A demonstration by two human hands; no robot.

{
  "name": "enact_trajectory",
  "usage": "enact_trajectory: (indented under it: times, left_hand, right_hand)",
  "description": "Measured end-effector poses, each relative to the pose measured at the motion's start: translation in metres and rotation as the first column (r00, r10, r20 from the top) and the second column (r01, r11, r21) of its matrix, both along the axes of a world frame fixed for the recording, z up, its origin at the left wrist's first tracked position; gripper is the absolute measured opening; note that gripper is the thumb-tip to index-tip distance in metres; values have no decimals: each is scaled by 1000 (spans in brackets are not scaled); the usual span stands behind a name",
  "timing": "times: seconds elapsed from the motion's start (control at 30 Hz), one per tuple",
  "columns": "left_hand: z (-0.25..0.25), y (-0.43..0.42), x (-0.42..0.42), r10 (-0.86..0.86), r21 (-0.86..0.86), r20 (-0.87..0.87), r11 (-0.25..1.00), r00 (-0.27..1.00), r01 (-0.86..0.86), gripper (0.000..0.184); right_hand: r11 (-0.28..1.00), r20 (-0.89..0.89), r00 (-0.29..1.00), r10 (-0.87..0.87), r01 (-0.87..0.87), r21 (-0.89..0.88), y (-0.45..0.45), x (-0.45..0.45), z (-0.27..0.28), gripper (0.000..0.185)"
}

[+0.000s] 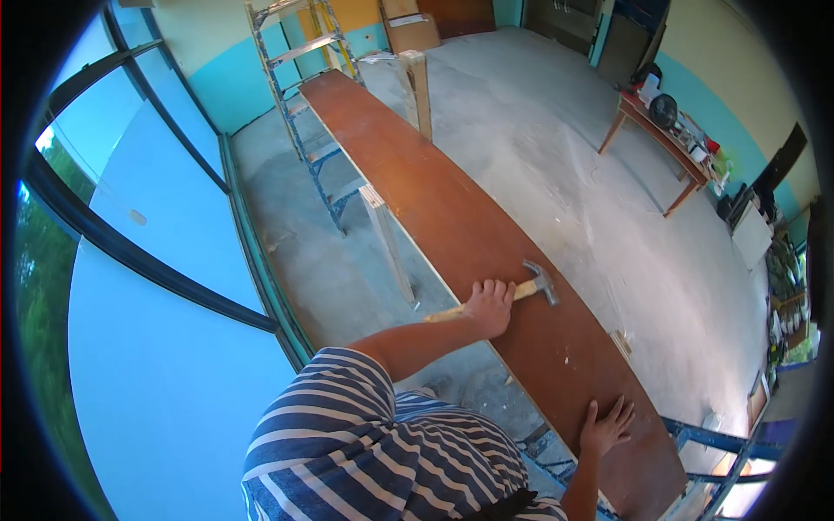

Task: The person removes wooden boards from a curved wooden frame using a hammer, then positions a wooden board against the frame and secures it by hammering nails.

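A long reddish-brown board (408, 174) runs diagonally from the far ladder down to the lower right. My left hand (491, 308) is wrapped around the wooden handle of a claw hammer (543, 283). The hammer's metal head is over the board, and its handle end sticks out past the board's near edge. My right hand (608, 427) lies palm down on the board's near part, fingers spread, holding nothing. Small pale bits lie on the board between the two hands.
A stepladder (304, 130) stands by the board's far end. Wooden posts (417, 95) rise beside the board. Large windows (174, 217) line the left. A small table (651, 130) bears a fan and clutter at right. Blue metal framing (730, 451) is at lower right.
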State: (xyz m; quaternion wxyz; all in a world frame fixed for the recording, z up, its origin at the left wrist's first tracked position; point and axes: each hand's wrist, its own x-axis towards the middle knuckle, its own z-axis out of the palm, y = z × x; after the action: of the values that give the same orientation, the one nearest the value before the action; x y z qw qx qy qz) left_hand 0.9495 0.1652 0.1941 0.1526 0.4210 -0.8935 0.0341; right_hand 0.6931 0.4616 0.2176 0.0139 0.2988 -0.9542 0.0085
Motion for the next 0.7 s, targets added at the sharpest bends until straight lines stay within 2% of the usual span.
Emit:
enact_trajectory:
  times: [0.17, 0.3, 0.4, 0.5, 0.6, 0.7]
  left_hand:
    - [-1, -3, 1, 5, -37, 13, 999, 1000, -4, 50]
    - [2, -5, 4, -25, 40, -6, 999, 1000, 25, 51]
    - [-2, -8, 4, -52, 136, -42, 989, 998, 57, 51]
    - [-5, -12, 4, -87, 182, -61, 979, 994, 96, 50]
    - [-4, -21, 7, -110, 170, -71, 978, 991, 120, 50]
    - [-12, -23, 3, -113, 195, -88, 972, 990, 128, 50]
  right_hand:
    - [999, 4, 1000, -19, 19, 41, -3, -2, -4, 88]
    - [997, -43, 999, -26, 29, 70, -3, -1, -8, 84]
    - [999, -146, 989, -5, 12, 49, -15, 35, 23, 74]
    - [993, -199, 977, 75, -92, -78, -10, 37, 25, 73]
    - [996, 73, 997, 39, -33, -80, -7, 26, 20, 92]
    - [996, 15, 999, 42, -41, -84, -3, 26, 16, 88]
